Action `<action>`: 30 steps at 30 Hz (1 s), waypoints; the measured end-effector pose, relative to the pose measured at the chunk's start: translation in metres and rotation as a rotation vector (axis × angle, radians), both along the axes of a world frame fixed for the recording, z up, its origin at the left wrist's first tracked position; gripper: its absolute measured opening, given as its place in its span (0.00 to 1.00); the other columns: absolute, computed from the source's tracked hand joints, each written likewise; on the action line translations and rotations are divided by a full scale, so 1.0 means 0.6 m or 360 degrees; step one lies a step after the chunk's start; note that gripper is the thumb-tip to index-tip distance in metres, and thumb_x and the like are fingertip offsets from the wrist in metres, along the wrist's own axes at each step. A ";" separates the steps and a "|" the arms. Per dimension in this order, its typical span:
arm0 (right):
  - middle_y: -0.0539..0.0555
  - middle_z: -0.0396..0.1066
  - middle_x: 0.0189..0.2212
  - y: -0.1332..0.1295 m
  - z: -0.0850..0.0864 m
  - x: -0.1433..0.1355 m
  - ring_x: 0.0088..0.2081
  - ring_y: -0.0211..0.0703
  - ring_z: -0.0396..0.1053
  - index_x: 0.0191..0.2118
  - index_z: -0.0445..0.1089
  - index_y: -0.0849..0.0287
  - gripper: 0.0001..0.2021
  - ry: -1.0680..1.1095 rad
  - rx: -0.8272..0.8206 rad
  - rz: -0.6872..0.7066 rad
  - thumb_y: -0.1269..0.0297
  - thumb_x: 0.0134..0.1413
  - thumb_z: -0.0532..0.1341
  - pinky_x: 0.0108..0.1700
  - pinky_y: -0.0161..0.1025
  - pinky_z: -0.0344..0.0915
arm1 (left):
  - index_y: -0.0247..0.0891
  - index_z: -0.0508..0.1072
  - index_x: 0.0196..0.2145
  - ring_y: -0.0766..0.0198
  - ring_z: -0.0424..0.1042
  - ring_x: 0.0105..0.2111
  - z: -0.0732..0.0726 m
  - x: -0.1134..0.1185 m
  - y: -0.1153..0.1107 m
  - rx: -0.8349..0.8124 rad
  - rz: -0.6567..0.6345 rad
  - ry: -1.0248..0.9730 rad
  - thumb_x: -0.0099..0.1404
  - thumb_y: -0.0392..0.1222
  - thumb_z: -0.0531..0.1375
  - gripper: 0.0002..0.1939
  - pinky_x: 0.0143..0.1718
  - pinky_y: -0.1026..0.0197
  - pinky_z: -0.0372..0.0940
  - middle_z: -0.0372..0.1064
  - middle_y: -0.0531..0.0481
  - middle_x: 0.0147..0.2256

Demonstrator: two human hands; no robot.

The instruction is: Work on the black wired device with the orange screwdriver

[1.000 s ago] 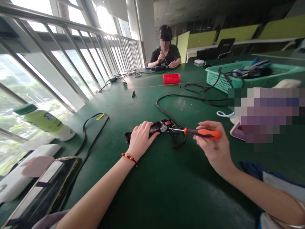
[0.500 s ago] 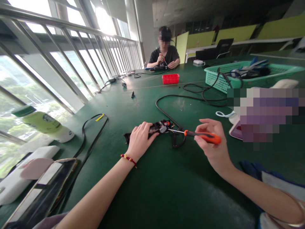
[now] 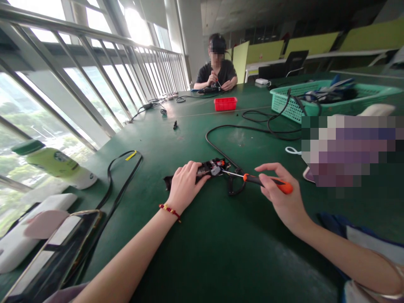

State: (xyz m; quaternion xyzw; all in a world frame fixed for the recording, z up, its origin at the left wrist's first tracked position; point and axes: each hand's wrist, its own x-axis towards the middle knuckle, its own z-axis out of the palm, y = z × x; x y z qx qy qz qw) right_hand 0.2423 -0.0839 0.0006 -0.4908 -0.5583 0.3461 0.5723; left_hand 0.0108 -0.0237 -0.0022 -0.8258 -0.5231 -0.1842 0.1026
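Note:
My left hand is closed over a black corded device with its inner parts exposed, pressing it to the green table. A red piece and a grey block show at the device's right end. In my right hand is a screwdriver with an orange and black handle. Its thin shaft points left, and the tip reaches the exposed parts; whether it sits in a screw is too small to tell. My right index finger is lifted off the handle. A black cable runs from the device toward the back right.
A red tray and a green basket of tools stand farther back. Across the table a person works with a screwdriver. At left are a bottle, a black strap and a phone. Gloves lie at right.
My right hand has shifted its fingers on the screwdriver handle, and the index finger now stretches farther out. My left hand and the device stay in place.

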 end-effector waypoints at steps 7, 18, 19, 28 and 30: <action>0.48 0.64 0.30 0.006 -0.003 0.003 0.28 0.36 0.66 0.44 0.60 0.54 0.19 0.0014 0.0319 -0.0074 0.69 0.45 0.63 0.29 0.35 0.65 | 0.36 0.63 0.44 0.58 0.68 0.38 0.004 0.001 -0.001 -0.0013 0.0006 -0.0005 0.65 0.51 0.53 0.17 0.39 0.57 0.59 0.67 0.48 0.39; 0.48 0.63 0.29 0.001 0.001 -0.003 0.25 0.35 0.63 0.43 0.60 0.55 0.17 0.0025 0.0285 -0.0084 0.67 0.46 0.62 0.26 0.33 0.63 | 0.37 0.64 0.44 0.58 0.68 0.39 0.002 0.001 -0.001 -0.0038 -0.0002 -0.0039 0.65 0.51 0.53 0.16 0.39 0.57 0.59 0.67 0.47 0.40; 0.45 0.61 0.24 0.001 0.000 -0.002 0.22 0.33 0.60 0.42 0.61 0.55 0.14 0.0027 0.0212 -0.0058 0.66 0.48 0.62 0.22 0.32 0.60 | 0.37 0.64 0.44 0.58 0.68 0.38 0.002 0.001 -0.001 -0.0040 0.0001 -0.0037 0.65 0.51 0.53 0.16 0.39 0.57 0.59 0.67 0.47 0.40; 0.47 0.63 0.28 0.003 -0.003 0.002 0.25 0.35 0.64 0.43 0.61 0.55 0.18 -0.0014 0.0288 -0.0128 0.67 0.45 0.63 0.26 0.33 0.63 | 0.37 0.64 0.44 0.58 0.68 0.38 0.002 0.001 -0.001 -0.0035 -0.0001 -0.0042 0.65 0.51 0.53 0.16 0.39 0.57 0.59 0.67 0.48 0.40; 0.43 0.58 0.20 0.002 -0.002 0.002 0.18 0.33 0.57 0.42 0.62 0.55 0.12 -0.0003 0.0132 -0.0063 0.64 0.50 0.61 0.19 0.30 0.56 | 0.37 0.64 0.44 0.58 0.68 0.38 0.002 0.001 -0.001 -0.0033 -0.0004 -0.0043 0.65 0.51 0.53 0.16 0.39 0.57 0.59 0.67 0.48 0.39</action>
